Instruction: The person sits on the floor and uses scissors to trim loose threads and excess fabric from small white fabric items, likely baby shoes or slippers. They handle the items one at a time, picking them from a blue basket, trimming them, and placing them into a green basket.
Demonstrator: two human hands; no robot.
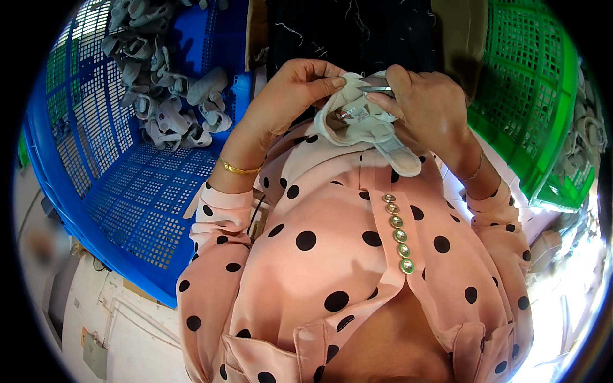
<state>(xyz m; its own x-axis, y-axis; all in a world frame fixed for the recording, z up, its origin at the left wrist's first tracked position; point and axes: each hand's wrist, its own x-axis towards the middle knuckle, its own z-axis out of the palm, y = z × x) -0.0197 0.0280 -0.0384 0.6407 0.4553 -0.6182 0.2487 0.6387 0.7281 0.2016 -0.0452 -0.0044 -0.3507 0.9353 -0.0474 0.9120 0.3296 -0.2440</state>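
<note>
A pale grey-white shoe upper [343,131] is held up in front of my body, with its tongue [401,158] hanging toward me and a small printed label [353,115] inside. My left hand [305,88] pinches the upper's far edge between thumb and fingers. In my right hand [429,101] is a pair of small metal thread snips [377,88]. Their pointed blades lie at the edge beside my left fingertips. The snips' handles are hidden in my closed right fingers. Whether the blades touch a thread is too small to tell.
A large blue plastic basket [64,185] stands at my left, with several grey shoe uppers [167,118] piled at its far end. At my right is a green basket [527,83]; more grey pieces [584,137] show beyond it. Loose threads lie on dark cloth [357,38] ahead.
</note>
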